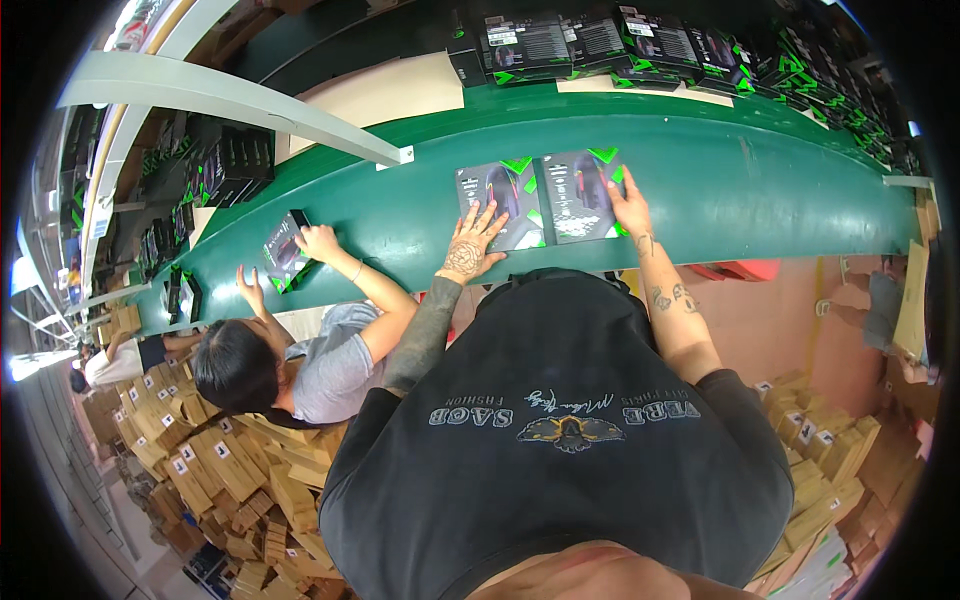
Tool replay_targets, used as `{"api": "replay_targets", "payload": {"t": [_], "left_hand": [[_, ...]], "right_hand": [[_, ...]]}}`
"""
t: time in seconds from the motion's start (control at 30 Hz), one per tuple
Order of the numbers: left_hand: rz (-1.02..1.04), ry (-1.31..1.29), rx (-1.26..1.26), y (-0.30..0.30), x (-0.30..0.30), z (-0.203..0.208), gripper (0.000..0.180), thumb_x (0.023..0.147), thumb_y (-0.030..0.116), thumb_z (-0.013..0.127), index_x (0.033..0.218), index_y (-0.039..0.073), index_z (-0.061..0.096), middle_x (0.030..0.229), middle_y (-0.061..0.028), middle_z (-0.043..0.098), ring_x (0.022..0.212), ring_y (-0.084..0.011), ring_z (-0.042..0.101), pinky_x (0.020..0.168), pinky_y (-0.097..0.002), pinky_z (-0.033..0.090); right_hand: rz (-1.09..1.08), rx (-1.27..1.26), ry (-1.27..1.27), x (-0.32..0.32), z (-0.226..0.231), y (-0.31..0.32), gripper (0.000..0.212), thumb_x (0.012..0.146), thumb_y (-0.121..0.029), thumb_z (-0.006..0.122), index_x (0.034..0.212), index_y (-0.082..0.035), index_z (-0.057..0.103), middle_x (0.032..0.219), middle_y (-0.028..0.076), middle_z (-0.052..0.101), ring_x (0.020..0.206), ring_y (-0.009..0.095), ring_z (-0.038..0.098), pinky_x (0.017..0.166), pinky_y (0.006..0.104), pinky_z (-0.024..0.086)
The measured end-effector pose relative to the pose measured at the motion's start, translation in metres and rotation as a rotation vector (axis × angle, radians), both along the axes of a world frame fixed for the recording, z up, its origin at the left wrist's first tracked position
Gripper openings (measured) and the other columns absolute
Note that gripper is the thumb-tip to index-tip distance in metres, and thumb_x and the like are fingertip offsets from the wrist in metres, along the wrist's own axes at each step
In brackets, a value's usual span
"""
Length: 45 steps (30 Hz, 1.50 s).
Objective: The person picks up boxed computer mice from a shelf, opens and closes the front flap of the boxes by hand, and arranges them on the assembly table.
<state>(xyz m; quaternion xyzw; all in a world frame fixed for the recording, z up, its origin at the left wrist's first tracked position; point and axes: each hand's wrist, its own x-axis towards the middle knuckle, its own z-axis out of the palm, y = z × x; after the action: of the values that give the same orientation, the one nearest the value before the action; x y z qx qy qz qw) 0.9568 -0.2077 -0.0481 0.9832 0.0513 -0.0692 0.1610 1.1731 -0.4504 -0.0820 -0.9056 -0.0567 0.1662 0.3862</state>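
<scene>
Two flat black retail boxes with green corners lie side by side on the green work surface (720, 190) in front of me. Each has a computer mouse pictured on its face. My left hand (470, 243) rests on the lower part of the left box (520, 205), its fingers spread and lying flat. At the outer edge of the right box (578, 200), my right hand (630, 203) has thumb and fingers on its right side. The undersides of those fingers are partly hidden.
To my left a co-worker (300, 365) handles a similar box (287, 250). More black boxes (530, 48) stand along the far shelf. A white metal post (240, 100) slants over the surface at left. Stacked brown cartons (225, 460) fill the floor behind.
</scene>
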Motion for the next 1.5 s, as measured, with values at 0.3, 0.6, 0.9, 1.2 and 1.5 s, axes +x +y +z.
{"api": "replay_targets", "payload": {"t": [0.3,0.6,0.9,1.2,1.5], "left_hand": [[0.569,-0.195,-0.395,0.028,-0.023,-0.015,0.103,0.063,0.048,0.072,0.135,-0.003,0.018,0.132,-0.027,0.032,0.12,-0.036,0.038,0.095,-0.0381,0.037],[0.647,0.087,-0.002,0.023,-0.023,0.009,0.096,0.06,0.066,0.062,0.121,-0.004,0.04,0.094,-0.0212,0.06,0.085,-0.0279,0.061,0.065,-0.04,0.047],[0.264,-0.56,-0.347,-0.013,0.01,0.023,0.064,0.068,0.032,0.071,0.12,0.003,0.046,0.095,-0.0129,0.062,0.081,-0.0262,0.06,0.073,-0.0347,0.046],[0.101,-0.326,-0.148,-0.018,0.038,0.009,0.098,0.064,0.066,0.058,0.135,0.005,0.028,0.113,-0.0157,0.048,0.103,-0.0283,0.048,0.091,-0.0437,0.033],[0.212,-0.282,-0.111,-0.018,0.065,0.039,0.069,0.071,0.036,0.056,0.13,0.006,0.035,0.088,-0.0169,0.057,0.08,-0.0302,0.057,0.075,-0.0412,0.043]], "right_hand": [[0.242,0.002,0.035,-0.024,0.029,0.035,0.077,0.078,-0.04,0.058,0.138,-0.008,0.02,0.131,0.023,0.037,0.123,0.033,0.036,0.1,0.0351,0.032],[0.731,-0.333,-0.06,-0.036,0.064,0.027,0.111,0.056,-0.048,0.077,0.14,-0.019,0.011,0.14,0.03,0.0,0.12,0.043,0.036,0.094,0.0399,0.04],[0.708,-0.35,-0.254,-0.039,0.05,0.016,0.094,0.061,-0.058,0.068,0.136,-0.017,0.029,0.14,0.026,0.016,0.111,0.04,0.047,0.087,0.0399,0.045],[0.604,-0.074,-0.376,-0.049,0.031,-0.004,0.054,0.085,-0.041,0.049,0.127,-0.01,0.041,0.109,0.027,0.053,0.091,0.04,0.056,0.075,0.0439,0.047],[0.262,-0.114,-0.184,-0.033,0.057,-0.004,0.032,0.089,-0.029,0.043,0.087,0.0,0.057,0.063,0.017,0.06,0.059,0.037,0.059,0.06,0.0437,0.047]]}}
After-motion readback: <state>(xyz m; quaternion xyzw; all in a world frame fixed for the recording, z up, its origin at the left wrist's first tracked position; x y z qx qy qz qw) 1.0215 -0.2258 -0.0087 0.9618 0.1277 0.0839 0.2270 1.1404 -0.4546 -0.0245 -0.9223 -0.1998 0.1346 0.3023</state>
